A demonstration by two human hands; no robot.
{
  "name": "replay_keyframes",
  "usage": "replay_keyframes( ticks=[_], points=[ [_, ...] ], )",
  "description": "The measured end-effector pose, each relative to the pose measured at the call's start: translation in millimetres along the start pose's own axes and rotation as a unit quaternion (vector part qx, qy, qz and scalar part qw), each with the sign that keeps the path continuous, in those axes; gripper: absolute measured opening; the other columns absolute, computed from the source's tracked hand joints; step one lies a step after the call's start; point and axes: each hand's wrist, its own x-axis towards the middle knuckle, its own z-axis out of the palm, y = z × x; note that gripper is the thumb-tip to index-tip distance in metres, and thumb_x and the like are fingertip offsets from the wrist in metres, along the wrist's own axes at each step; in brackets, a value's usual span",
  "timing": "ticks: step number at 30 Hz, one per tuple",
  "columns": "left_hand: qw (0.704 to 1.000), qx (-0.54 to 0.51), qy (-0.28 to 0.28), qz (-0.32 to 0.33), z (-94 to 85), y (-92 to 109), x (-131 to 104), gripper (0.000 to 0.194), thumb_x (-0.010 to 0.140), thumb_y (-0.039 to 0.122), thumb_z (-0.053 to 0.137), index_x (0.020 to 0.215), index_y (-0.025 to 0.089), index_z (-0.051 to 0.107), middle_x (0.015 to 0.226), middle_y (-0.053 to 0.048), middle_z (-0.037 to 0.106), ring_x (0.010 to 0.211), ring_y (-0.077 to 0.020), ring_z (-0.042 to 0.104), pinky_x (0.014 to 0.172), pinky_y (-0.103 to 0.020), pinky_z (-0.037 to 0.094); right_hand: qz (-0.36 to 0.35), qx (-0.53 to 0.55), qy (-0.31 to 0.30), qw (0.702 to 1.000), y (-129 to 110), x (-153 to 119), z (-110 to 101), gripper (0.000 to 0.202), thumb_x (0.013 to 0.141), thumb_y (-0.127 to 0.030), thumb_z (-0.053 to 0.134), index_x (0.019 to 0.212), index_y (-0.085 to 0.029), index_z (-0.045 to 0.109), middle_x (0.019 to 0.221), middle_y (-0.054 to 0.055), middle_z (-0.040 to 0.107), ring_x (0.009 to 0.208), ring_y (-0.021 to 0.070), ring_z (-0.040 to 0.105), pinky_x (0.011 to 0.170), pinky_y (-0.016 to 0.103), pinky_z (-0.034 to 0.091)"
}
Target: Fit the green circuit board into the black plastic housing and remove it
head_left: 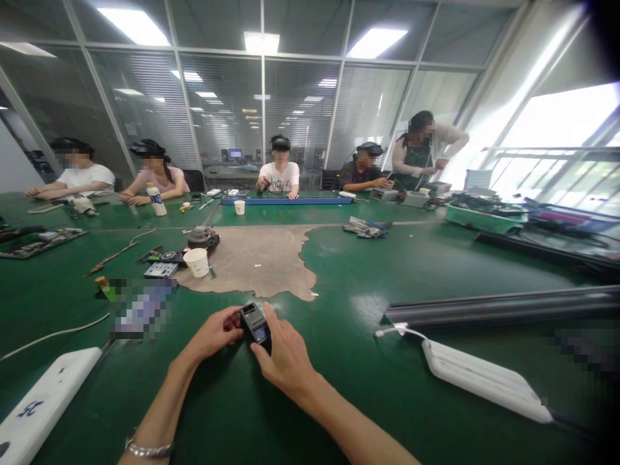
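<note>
A small dark grey box-shaped device point(255, 321), with a little screen at its near end and a row of small buttons, is held just above the green table point(232, 400). My right hand point(288, 352) grips it from the right, thumb at the near end and fingers along the far side. My left hand point(221, 332) is at its left edge, with thumb and fingers pinched together against it. What the left fingertips grip is partly hidden. A silver bracelet point(149, 448) circles my left wrist.
White power strips point(48, 400) lie at left and right point(484, 378). A paper cup point(196, 263) stands by electronic parts point(162, 269) on a brown worn patch point(261, 258). A long black bar point(494, 305) lies at right. Several people sit or stand across the table.
</note>
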Motion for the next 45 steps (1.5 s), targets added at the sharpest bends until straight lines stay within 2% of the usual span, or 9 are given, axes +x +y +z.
replay_keyframes(
  ticks=[8,12,17,22,25,28,31,37,45],
  points=[
    [1.000,-0.008,-0.001,-0.009,0.8,-1,-1,0.057,0.076,0.033,0.062,0.128,0.017,0.046,0.082,-0.001,0.057,0.063,-0.0126,0.055,0.056,-0.024,0.046,0.039,0.080,0.094,0.992,7,11,-20,0.076,0.078,-0.034,0.058,0.144,-0.018,0.023,0.115,0.010,0.060,0.103,0.0248,0.057,0.090,0.038,0.044],
    [1.000,0.019,0.002,-0.004,0.1,-7,1,0.058,0.075,0.036,0.063,0.127,0.016,0.048,0.084,-0.002,0.059,0.066,-0.0141,0.056,0.058,-0.025,0.046,0.088,0.038,0.113,0.989,22,21,-33,0.073,0.080,-0.032,0.054,0.144,-0.016,0.024,0.116,0.010,0.060,0.103,0.0241,0.058,0.092,0.036,0.043],
    [0.997,0.082,0.014,0.007,0.4,-9,5,0.058,0.075,0.036,0.063,0.127,0.015,0.049,0.081,-0.002,0.061,0.063,-0.0148,0.057,0.058,-0.026,0.045,0.148,-0.104,0.047,0.982,42,22,-35,0.072,0.078,-0.031,0.054,0.142,-0.013,0.027,0.114,0.014,0.060,0.103,0.0273,0.057,0.087,0.035,0.042],
    [0.995,0.100,0.018,0.006,1.4,-6,6,0.057,0.075,0.038,0.063,0.125,0.014,0.051,0.078,-0.001,0.061,0.061,-0.0148,0.057,0.057,-0.025,0.045,0.156,-0.156,-0.046,0.974,43,18,-36,0.085,0.072,-0.033,0.059,0.144,-0.013,0.019,0.110,0.015,0.060,0.101,0.0299,0.056,0.082,0.038,0.043],
    [0.993,0.111,0.026,0.006,1.7,-3,5,0.052,0.074,0.040,0.063,0.119,0.016,0.055,0.078,-0.001,0.062,0.063,-0.0150,0.057,0.058,-0.025,0.045,0.146,-0.159,-0.061,0.975,42,17,-38,0.094,0.070,-0.039,0.063,0.146,-0.013,0.013,0.119,0.017,0.055,0.107,0.0327,0.051,0.084,0.041,0.042],
    [0.993,0.114,0.026,-0.004,2.0,-1,5,0.046,0.074,0.041,0.063,0.112,0.016,0.058,0.077,-0.001,0.062,0.061,-0.0149,0.057,0.056,-0.025,0.044,0.130,-0.148,-0.040,0.980,44,18,-39,0.090,0.072,-0.033,0.060,0.146,-0.013,0.014,0.122,0.017,0.053,0.109,0.0311,0.051,0.086,0.039,0.042],
    [0.993,0.114,0.026,-0.007,2.6,0,5,0.039,0.075,0.041,0.062,0.104,0.015,0.060,0.076,-0.001,0.062,0.059,-0.0143,0.057,0.053,-0.024,0.043,0.122,-0.126,-0.016,0.984,44,20,-38,0.081,0.076,-0.028,0.055,0.145,-0.010,0.018,0.113,0.016,0.059,0.103,0.0290,0.055,0.086,0.038,0.042],
    [0.994,0.109,0.031,-0.003,4.1,4,2,0.032,0.076,0.039,0.060,0.097,0.015,0.060,0.077,-0.001,0.061,0.059,-0.0141,0.057,0.049,-0.022,0.041,0.043,0.008,0.063,0.997,23,19,-33,0.079,0.080,-0.034,0.055,0.146,-0.016,0.017,0.112,0.009,0.061,0.100,0.0233,0.057,0.090,0.036,0.043],
    [0.993,0.111,0.041,0.010,3.2,3,2,0.028,0.076,0.036,0.061,0.095,0.015,0.061,0.073,0.000,0.059,0.059,-0.0136,0.056,0.052,-0.022,0.041,-0.023,0.033,0.047,0.998,3,11,-21,0.074,0.076,-0.031,0.059,0.142,-0.019,0.029,0.118,0.011,0.057,0.103,0.0245,0.055,0.091,0.039,0.044]
  ],
)
